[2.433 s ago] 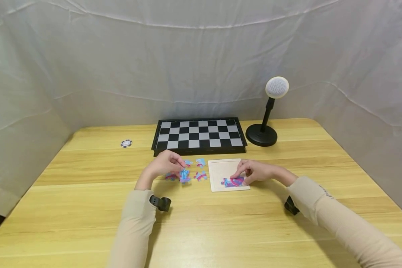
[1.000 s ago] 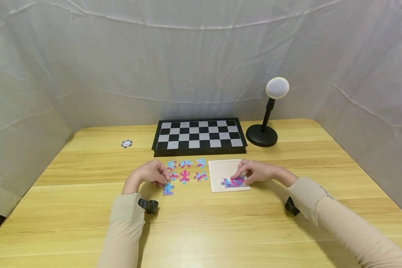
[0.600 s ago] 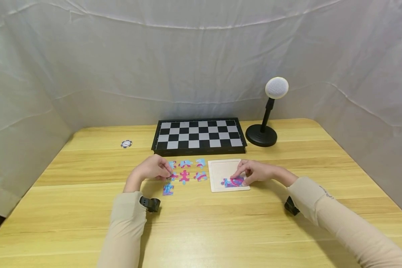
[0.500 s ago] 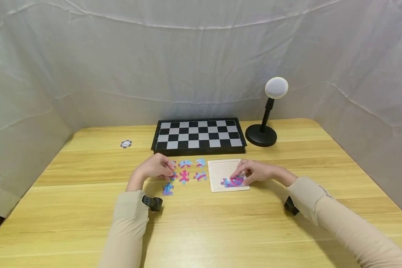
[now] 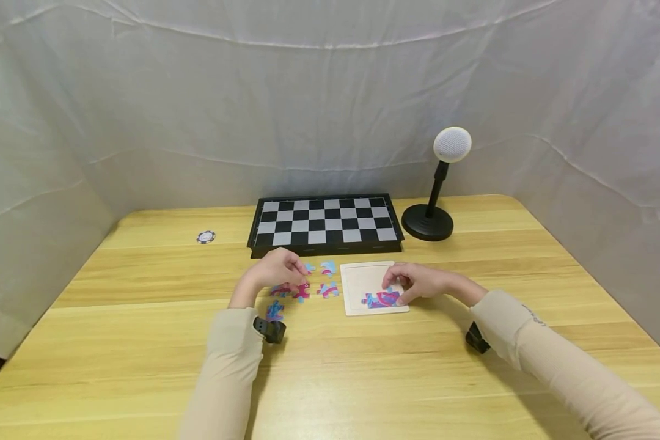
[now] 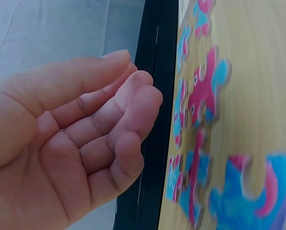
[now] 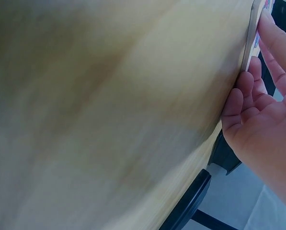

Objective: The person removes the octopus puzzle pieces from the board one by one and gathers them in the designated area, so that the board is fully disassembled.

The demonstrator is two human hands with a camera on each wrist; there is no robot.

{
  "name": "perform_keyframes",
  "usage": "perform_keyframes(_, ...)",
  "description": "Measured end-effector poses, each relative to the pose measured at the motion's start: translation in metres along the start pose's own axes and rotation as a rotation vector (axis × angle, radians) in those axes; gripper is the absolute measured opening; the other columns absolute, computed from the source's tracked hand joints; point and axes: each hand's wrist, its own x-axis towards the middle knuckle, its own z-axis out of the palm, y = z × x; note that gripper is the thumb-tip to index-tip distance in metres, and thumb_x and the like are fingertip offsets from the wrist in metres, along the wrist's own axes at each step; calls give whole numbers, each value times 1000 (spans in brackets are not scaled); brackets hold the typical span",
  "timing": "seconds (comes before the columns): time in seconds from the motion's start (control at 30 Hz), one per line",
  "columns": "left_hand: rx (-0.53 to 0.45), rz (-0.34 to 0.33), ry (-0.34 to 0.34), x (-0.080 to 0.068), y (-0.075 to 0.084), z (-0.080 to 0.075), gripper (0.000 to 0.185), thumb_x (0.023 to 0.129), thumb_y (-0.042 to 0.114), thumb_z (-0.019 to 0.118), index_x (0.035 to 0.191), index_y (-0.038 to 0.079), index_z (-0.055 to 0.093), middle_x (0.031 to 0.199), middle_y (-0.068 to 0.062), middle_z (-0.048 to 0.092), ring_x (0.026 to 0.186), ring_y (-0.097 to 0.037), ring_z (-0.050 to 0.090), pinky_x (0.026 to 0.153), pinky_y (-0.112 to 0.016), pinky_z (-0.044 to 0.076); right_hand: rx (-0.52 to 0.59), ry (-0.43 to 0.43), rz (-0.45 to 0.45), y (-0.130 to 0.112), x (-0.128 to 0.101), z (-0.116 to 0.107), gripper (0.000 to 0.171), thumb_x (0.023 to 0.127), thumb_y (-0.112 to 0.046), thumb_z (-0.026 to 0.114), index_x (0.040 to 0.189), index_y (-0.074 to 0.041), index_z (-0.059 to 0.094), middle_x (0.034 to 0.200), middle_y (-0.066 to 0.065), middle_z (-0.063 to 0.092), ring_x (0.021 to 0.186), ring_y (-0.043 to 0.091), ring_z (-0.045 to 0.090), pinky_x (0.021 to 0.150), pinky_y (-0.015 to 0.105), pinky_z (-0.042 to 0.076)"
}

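Note:
Loose jigsaw pieces lie left of a pale wooden puzzle tray (image 5: 357, 278). My left hand (image 5: 275, 269) hovers over them, nearest a magenta piece with eyes (image 5: 302, 293). In the left wrist view that hand (image 6: 80, 134) has loosely bent fingers and nothing between thumb and fingertips. A blue and purple piece (image 5: 275, 310) lies nearest me in the group. My right hand (image 5: 420, 281) rests at the tray's right side, its thumb by the joined purple and pink pieces (image 5: 379, 299) in the lower part. In the right wrist view, its fingers (image 7: 246, 85) touch the tray's edge.
A folded black-and-white chessboard (image 5: 324, 223) stands behind the pieces. Right of it is a round white mesh-headed device (image 5: 452, 145) on a black stand. A poker chip (image 5: 206, 237) lies at the back left. Grey cloth (image 5: 308, 91) hangs behind the wooden table (image 5: 363, 373).
My left hand has set the blue and purple piece down at the near left, then moved right above the other pieces. My right index finger has drawn back from the joined pieces.

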Motion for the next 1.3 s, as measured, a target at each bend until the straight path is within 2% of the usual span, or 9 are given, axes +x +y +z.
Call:
perform_keyframes(0.03, -7, 3, -3, 1, 2, 1, 7, 80, 0, 62, 85, -6, 61, 67, -12, 62, 53, -17, 53, 55, -30, 46, 5, -8, -39, 7, 1, 0, 25, 79, -13, 68, 100, -6, 57, 83, 3, 43, 73, 17, 37, 63, 27, 31)
perform_keyframes(0.13, -3, 8, -3, 5, 7, 5, 8, 80, 0, 62, 86, -6, 61, 65, -12, 61, 53, -18, 52, 55, -31, 45, 19, -19, -51, 6, 1, -2, 27, 79, -19, 68, 100, -7, 56, 82, 2, 43, 73, 16, 37, 62, 27, 32)
perform_keyframes(0.23, 18, 36, -3, 10, 11, 10, 9, 80, 2, 62, 86, -5, 62, 67, -10, 62, 54, -18, 53, 55, -32, 46, 15, -16, -10, 5, 1, -1, 28, 79, -17, 68, 100, -5, 55, 83, 3, 43, 74, 17, 38, 63, 26, 32)
perform_keyframes(0.3, 29, 59, -3, 14, 13, 13, 8, 79, 3, 63, 84, -3, 63, 68, -7, 62, 54, -18, 51, 55, -32, 45, 8, -7, 51, -3, 1, -1, 28, 78, -12, 69, 99, -1, 55, 82, 5, 44, 74, 19, 38, 64, 27, 32)
perform_keyframes(0.5, 22, 94, -24, 22, 23, 24, 7, 78, 1, 64, 83, -4, 64, 67, -5, 61, 59, -24, 55, 58, -31, 47, -17, 2, 109, -6, 2, 0, 26, 77, -6, 69, 98, 0, 55, 83, 5, 44, 75, 18, 38, 65, 25, 32)
perform_keyframes(0.67, 38, 84, -37, 29, 30, 35, 5, 78, 1, 65, 82, -2, 65, 66, -4, 61, 58, -22, 54, 54, -27, 45, -11, 0, 108, -5, 2, 0, 26, 76, -5, 69, 97, 0, 55, 83, 5, 44, 75, 18, 38, 65, 25, 32)
perform_keyframes(0.93, 54, 59, -76, 39, 37, 52, 5, 77, 3, 67, 80, 0, 65, 67, -12, 62, 52, -19, 54, 50, -26, 43, -3, 1, 80, -2, 2, 1, 26, 76, -5, 69, 97, 2, 55, 84, 5, 46, 75, 18, 38, 65, 25, 33)
perform_keyframes(1.1, 95, 64, -113, 45, 39, 60, 6, 78, 6, 68, 83, 3, 67, 63, -9, 60, 49, -16, 50, 46, -22, 38, -4, 5, 81, -3, 2, 0, 25, 76, -6, 69, 96, 1, 55, 82, 5, 45, 75, 18, 38, 65, 25, 32)
perform_keyframes(1.3, 136, 49, -156, 49, 44, 67, 9, 77, 6, 68, 86, 5, 68, 60, -5, 58, 46, -15, 48, 43, -23, 36, -2, 5, 61, -4, 2, 0, 26, 76, -5, 69, 96, 2, 55, 82, 5, 45, 74, 18, 38, 64, 26, 32)
